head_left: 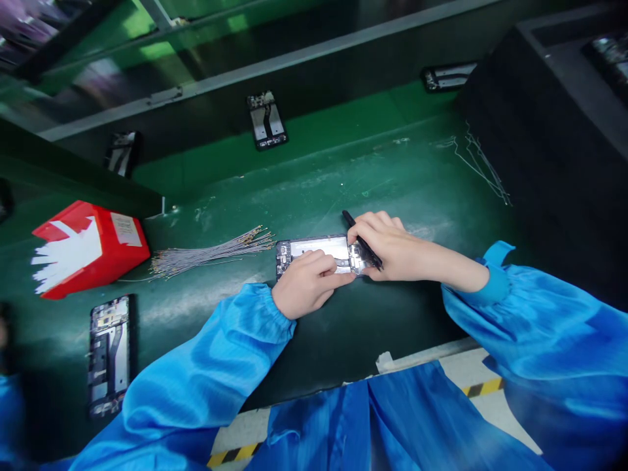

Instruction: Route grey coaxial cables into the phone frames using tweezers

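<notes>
An opened phone [318,247] lies sideways on the green bench in front of me, its metal plate and circuit parts exposed. My left hand [310,281] is closed over its near edge, with curled fingers and the index finger reaching along it to the right. At the phone's right end is my right hand [385,245], fingers bent and fingertips on the frame. A slim black pen-like tool [363,242] is tucked in that hand, slanting across the phone's end. Its exact kind is unclear. Left of the phone lies a bundle of thin grey cables [210,254] with small brass-coloured ends.
A red box [120,239] with white paper strips stands at left, an opened phone [110,353] below it. More opened phones lie along the back, one in the middle [266,121]. Several loose cables [481,167] lie near a dark block [549,150] at right.
</notes>
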